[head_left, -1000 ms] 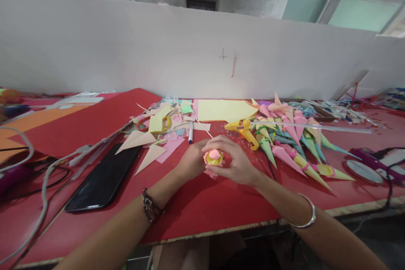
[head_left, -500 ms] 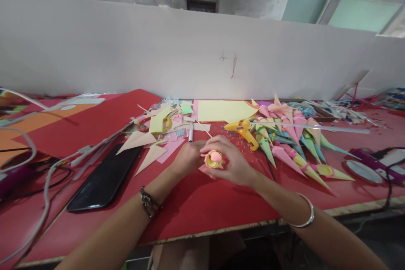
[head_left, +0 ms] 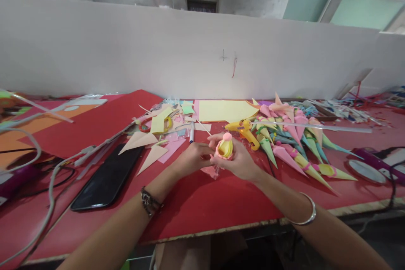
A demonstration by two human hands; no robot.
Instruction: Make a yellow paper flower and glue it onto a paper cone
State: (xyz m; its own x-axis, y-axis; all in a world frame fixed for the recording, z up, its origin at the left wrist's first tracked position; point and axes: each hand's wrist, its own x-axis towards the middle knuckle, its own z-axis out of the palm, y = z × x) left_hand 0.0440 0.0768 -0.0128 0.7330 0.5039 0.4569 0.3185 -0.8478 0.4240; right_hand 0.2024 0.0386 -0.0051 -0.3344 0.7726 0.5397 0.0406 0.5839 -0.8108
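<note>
A small yellow paper cone (head_left: 225,148) with a pink pompom on top and pink trim round its edge is held in my right hand (head_left: 238,162), whose fingers wrap round it. Close beside it on the left is my left hand (head_left: 193,158), its fingers bent together near the trim; what they hold, if anything, is too small to make out. A pink piece (head_left: 210,172) lies below the hands. Behind my right hand rests a yellow glue gun (head_left: 243,130).
Many pastel paper cones (head_left: 294,128) are piled at the right. A black phone (head_left: 106,181), beige paper pieces (head_left: 152,158) and a white cable (head_left: 50,194) lie at the left. Yellow sheets (head_left: 221,111) lie at the back, before a white partition (head_left: 177,50).
The yellow cone has moved right and up, tilting so its side and the pompom show. My left hand has turned, and its fingers now show beside the cone.
</note>
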